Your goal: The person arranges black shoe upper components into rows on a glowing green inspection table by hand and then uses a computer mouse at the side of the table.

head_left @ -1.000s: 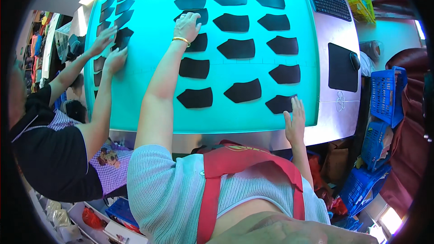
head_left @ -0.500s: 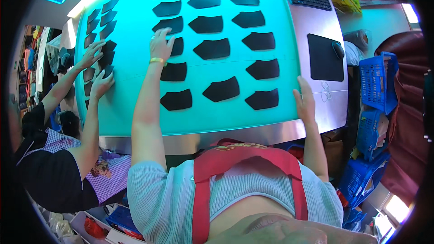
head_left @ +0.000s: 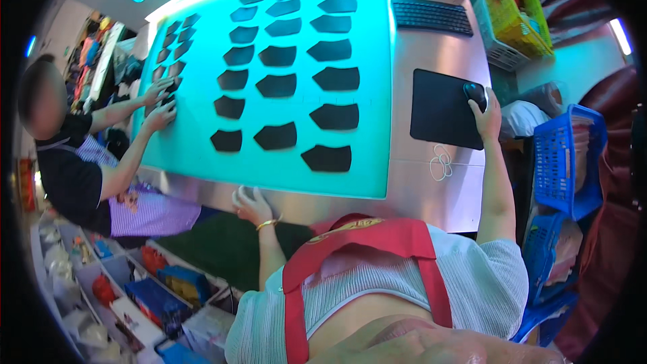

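My right hand (head_left: 489, 118) reaches onto a black computer mouse (head_left: 474, 92) at the right side of a black mouse pad (head_left: 438, 111); its fingers rest over the mouse. At the table's near edge, my left hand (head_left: 253, 207) has its fingers apart and holds nothing. Beyond it, a lit turquoise work surface (head_left: 195, 174) carries several dark, flat pieces, each pointed at its left end, laid out in columns. The closest ones are a right piece (head_left: 328, 159), a middle piece (head_left: 276, 136) and a left piece (head_left: 226, 141).
A co-worker's two hands (head_left: 160, 116) touch small dark pieces at the surface's left. A black keyboard (head_left: 433, 15) lies beyond the mouse pad, and a looped white cord (head_left: 441, 164) lies nearer. Blue baskets (head_left: 563, 168) and a yellow crate (head_left: 522, 17) stand off the table's right side.
My left hand has drawn back from the dark pieces to the table's near edge. My right hand has gone from the surface's right edge to the mouse. The view has shifted right.
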A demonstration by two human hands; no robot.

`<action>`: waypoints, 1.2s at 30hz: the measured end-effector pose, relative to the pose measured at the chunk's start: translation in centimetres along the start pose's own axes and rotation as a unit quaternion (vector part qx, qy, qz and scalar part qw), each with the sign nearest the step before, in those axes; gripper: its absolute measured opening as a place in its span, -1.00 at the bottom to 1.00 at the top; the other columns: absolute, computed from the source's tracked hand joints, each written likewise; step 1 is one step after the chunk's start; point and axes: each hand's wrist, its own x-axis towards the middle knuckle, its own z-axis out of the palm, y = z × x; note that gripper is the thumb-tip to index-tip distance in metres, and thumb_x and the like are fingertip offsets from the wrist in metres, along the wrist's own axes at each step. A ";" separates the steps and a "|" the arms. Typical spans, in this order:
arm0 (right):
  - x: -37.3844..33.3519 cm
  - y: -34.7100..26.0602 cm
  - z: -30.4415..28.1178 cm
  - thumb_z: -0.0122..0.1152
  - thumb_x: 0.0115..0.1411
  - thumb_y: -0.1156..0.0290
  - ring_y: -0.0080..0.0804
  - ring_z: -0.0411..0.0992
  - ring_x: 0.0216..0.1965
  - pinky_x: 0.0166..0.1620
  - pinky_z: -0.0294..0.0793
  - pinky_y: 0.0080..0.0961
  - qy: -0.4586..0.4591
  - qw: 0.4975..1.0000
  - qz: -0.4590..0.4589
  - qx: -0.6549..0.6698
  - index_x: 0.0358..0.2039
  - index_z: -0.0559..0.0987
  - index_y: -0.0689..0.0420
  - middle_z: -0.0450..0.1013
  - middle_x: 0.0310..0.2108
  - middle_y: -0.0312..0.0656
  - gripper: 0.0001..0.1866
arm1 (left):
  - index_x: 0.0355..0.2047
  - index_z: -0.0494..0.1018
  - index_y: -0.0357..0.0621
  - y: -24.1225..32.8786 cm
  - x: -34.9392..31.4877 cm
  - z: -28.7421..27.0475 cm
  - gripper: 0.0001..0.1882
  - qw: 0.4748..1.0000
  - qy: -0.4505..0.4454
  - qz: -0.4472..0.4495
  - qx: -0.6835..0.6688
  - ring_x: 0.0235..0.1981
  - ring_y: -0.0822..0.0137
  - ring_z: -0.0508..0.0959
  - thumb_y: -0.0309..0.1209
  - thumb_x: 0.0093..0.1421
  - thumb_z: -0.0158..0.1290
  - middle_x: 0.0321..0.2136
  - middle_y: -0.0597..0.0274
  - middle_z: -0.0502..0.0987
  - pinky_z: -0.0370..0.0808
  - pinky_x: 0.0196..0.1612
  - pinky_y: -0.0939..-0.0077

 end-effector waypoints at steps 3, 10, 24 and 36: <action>1.4 0.3 0.8 0.38 0.07 -0.01 0.03 0.37 0.13 0.15 0.37 -0.16 -0.057 0.996 0.063 0.029 0.23 0.33 0.18 0.41 0.10 0.08 -0.18 | 0.04 0.43 -0.03 1.5 -1.8 0.1 -0.53 0.999 0.020 -0.044 0.002 0.10 -0.04 0.38 -0.16 0.16 0.19 0.08 0.07 0.39 0.30 0.10 0.01; 3.0 -1.1 1.7 0.36 0.08 0.33 0.11 0.42 0.05 0.06 0.42 -0.24 -0.022 0.984 0.012 0.178 0.11 0.41 0.24 0.42 0.05 0.13 -0.41 | -0.07 0.54 -0.03 5.4 -1.8 -3.3 -0.51 0.976 0.061 -0.190 0.090 -0.03 0.00 0.51 0.04 0.14 0.13 -0.01 0.10 0.54 0.46 0.00 0.13; 1.3 1.8 4.4 0.37 0.05 0.10 -0.08 0.33 0.16 0.14 0.30 -0.10 0.020 0.996 0.082 0.020 0.17 0.36 0.12 0.41 0.09 -0.09 -0.29 | -0.01 0.39 0.06 5.6 -1.8 -1.1 -0.57 0.976 0.055 -0.194 0.077 0.18 0.14 0.31 -0.10 0.18 0.16 0.05 0.26 0.36 0.19 0.19 0.05; 0.8 1.4 3.7 0.39 0.05 0.11 -0.08 0.36 0.13 0.11 0.35 -0.10 0.029 0.994 0.100 0.021 0.17 0.37 0.11 0.43 0.09 -0.11 -0.28 | 0.01 0.37 0.07 5.5 -2.3 -1.5 -0.58 0.977 0.041 -0.195 0.076 0.14 0.15 0.34 -0.09 0.21 0.11 0.06 0.27 0.35 0.18 0.19 0.05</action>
